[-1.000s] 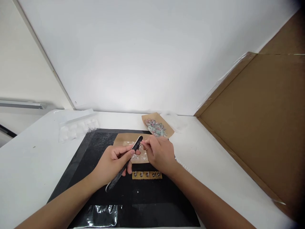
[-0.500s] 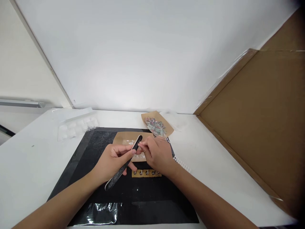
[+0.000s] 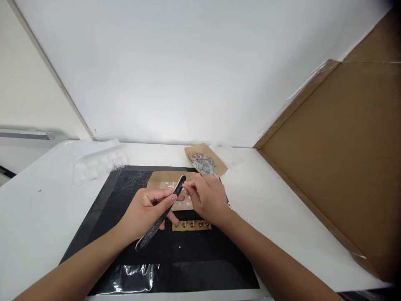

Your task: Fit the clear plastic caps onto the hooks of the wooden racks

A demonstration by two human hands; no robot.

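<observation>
White surface (image 3: 282, 209), black mat (image 3: 219, 255): left hand (image 3: 145, 209), its grip around a nail file (image 3: 153, 229), aslant toward the kraft tray (image 3: 156, 177); right hand (image 3: 208, 198) pinched by its tip, contents unclear. Pose barely changed, suggesting one unfinished step.

At centre frame, the person's left hand (image 3: 147, 211) grips a long, flat, black stick with pale edges (image 3: 156, 227), slanting up rightward; the right hand (image 3: 209, 200) bunches its fingers at the upper end. Below them, a gold-coloured strip (image 3: 188, 229) with metal studs (image 3: 192, 225) lies on a black rectangular mat (image 3: 184, 257).
</observation>
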